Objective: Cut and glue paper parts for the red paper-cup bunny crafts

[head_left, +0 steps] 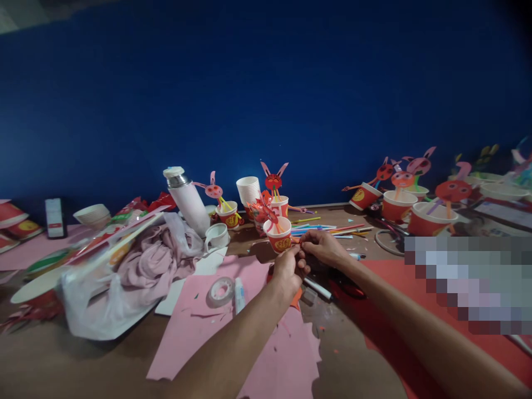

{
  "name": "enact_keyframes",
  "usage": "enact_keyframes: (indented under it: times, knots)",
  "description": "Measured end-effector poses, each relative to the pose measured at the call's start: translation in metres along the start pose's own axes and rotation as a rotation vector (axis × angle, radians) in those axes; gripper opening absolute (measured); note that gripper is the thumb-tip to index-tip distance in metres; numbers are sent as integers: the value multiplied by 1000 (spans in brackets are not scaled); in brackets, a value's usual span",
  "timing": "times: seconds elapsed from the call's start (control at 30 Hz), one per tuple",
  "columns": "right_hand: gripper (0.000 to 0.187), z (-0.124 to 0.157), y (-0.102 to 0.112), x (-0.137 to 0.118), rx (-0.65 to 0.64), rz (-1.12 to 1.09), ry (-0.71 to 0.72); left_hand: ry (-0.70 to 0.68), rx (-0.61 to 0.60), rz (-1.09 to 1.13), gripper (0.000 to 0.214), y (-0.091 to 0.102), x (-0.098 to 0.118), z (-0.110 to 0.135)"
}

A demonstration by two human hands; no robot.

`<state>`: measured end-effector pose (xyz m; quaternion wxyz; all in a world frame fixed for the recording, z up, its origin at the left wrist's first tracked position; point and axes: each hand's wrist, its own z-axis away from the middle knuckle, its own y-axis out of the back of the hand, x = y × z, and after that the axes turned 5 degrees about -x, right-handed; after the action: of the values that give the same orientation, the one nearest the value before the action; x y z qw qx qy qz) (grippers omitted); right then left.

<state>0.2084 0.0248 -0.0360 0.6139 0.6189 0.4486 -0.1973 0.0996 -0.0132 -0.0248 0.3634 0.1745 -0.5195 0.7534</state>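
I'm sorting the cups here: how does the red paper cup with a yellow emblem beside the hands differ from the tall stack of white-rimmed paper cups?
The red paper cup is single; the stack is many, nested. The cup shows a broad red side, the stack mostly white rims. Both have round, open tops.

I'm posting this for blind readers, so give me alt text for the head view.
A person's left hand and right hand are close together beside a red paper cup on a cluttered table. Pink paper and a tape roll lie nearby; rabbit-eared cup figures stand before a blue wall.
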Motion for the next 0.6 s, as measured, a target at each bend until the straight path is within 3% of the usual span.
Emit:
enact_keyframes:
  times: [0.6]
  knots:
    - [12, -1, 0, 5, 8, 24, -9, 12, 6, -1, 21, -1, 1, 1]
